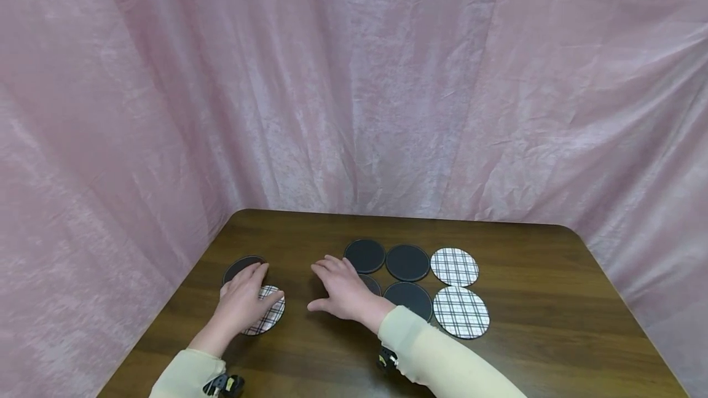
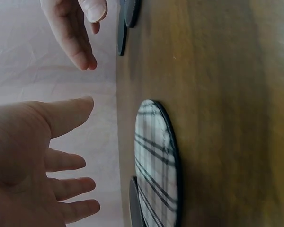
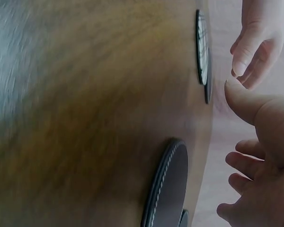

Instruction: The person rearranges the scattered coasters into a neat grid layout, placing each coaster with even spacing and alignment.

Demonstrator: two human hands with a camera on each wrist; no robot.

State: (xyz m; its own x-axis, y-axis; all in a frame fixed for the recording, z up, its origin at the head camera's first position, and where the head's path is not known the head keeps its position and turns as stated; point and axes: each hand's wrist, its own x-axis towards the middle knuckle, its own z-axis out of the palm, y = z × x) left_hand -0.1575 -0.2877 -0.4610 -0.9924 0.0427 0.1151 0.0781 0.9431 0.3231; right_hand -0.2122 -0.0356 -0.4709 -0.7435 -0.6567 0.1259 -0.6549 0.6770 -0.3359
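On the left of the table, my left hand (image 1: 242,303) hovers over a round plaid coaster (image 1: 270,318), fingers extended and nothing in its grasp. Beyond it lies a dark round coaster (image 1: 238,269), partly covered by the fingers. The left wrist view shows a gap between that hand and the plaid coaster's (image 2: 154,156) top. My right hand (image 1: 345,290), fingers spread and holding nothing, is raised by the left side of a coaster group. It partly hides one dark coaster (image 1: 372,284). A stitched rim shows on a dark coaster (image 3: 173,179) in the right wrist view.
The group on the right also has dark coasters at the back left (image 1: 364,255), back middle (image 1: 408,262) and front middle (image 1: 410,298). Two plaid coasters, one behind (image 1: 455,266) and one in front (image 1: 461,312), form its right column. A pink curtain (image 1: 354,91) hangs behind the wooden table (image 1: 553,300).
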